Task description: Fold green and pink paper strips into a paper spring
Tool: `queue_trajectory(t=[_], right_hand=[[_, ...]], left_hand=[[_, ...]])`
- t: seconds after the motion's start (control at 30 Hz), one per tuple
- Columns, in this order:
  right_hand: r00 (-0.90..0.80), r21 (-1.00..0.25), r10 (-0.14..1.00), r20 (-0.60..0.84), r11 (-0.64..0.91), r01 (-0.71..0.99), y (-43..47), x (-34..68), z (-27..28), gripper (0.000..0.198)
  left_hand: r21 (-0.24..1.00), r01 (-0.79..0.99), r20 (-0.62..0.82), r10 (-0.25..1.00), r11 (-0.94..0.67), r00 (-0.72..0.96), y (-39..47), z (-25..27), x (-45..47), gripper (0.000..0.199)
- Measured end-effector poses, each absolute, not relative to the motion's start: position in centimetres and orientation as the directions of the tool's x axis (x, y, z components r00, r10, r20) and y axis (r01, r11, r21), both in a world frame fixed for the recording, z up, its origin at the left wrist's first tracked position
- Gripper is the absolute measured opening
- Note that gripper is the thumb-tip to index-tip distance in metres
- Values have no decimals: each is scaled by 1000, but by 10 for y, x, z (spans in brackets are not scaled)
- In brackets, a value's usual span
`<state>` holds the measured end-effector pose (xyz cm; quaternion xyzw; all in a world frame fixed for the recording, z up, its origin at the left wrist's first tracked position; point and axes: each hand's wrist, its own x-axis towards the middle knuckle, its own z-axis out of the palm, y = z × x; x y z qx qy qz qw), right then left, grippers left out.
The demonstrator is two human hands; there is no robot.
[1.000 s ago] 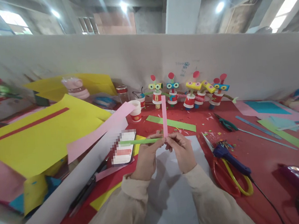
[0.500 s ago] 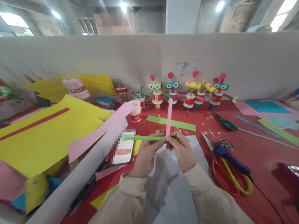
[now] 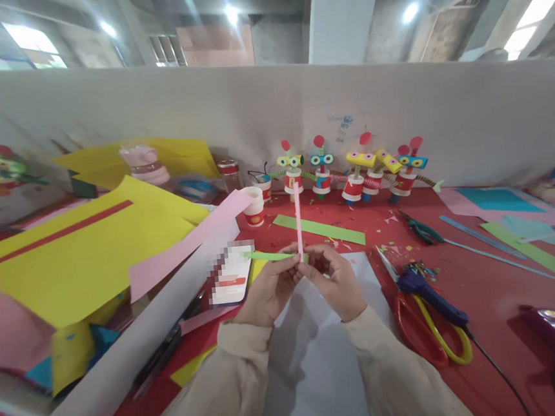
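Observation:
Over a white sheet (image 3: 316, 373), my two hands meet at the joined ends of two narrow paper strips. The pink paper strip (image 3: 298, 219) stands upright from my fingertips, its narrow side turned partly toward me. Pointing left, the green paper strip (image 3: 267, 256) passes over the fingers of my left hand (image 3: 268, 293). That hand is closed, pinching the strips near their crossing. My right hand (image 3: 335, 284) is closed too, thumb and forefinger on the same joint at the foot of the pink strip. The exact fold between the fingertips is partly hidden.
Scissors (image 3: 431, 324), a blue-handled tool with a cord (image 3: 431, 295) and pliers (image 3: 420, 226) lie right. A phone (image 3: 235, 276) and yellow paper (image 3: 82, 257) lie left. Behind stand paper-cup figures (image 3: 322, 178) and stacked cups (image 3: 254, 207). A green strip (image 3: 318, 229) lies ahead.
The pink strip has swung from a rightward lean to upright and shifted left, looking narrower. The green strip's visible length has shortened. Both hands still pinch the joint.

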<state>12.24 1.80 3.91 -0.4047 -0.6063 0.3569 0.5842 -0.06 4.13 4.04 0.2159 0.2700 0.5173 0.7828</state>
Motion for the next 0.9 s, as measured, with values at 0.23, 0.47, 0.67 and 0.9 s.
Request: queue_trajectory(t=[0.23, 0.47, 0.67, 0.9], right_hand=[[12, -724, 776, 631, 584, 368, 17, 125, 36, 4], [38, -740, 767, 640, 604, 296, 20, 128, 34, 8], [76, -868, 867, 493, 484, 111, 24, 125, 31, 19], [51, -800, 807, 588, 571, 183, 23, 126, 32, 13]], left_hand=[[532, -677, -261, 859, 508, 439, 37, 44, 1, 13], [627, -632, -202, 879, 455, 432, 37, 41, 0, 10], [648, -675, -143, 927, 353, 348, 38, 40, 1, 19], [666, -611, -177, 886, 428, 428, 39, 38, -6, 21]])
